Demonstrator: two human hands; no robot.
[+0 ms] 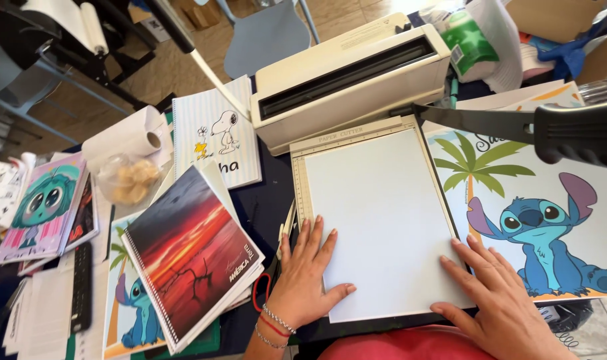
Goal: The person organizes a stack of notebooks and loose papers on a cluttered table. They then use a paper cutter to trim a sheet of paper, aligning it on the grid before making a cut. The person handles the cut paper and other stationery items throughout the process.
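Head view: left hand (302, 270) and right hand (493, 293) lay flat, fingers spread, squaring white sheet (383, 220) on paper cutter (347, 138). Blade arm (517, 123) was raised; next likely needs one hand gripping it.

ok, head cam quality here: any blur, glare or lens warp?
Head view: even daylight, soft shadows under both hands; white sheet bright, near blown out; cutter arm handle close and slightly soft; wide-angle bowing at edges; left hand and right hand sharp.
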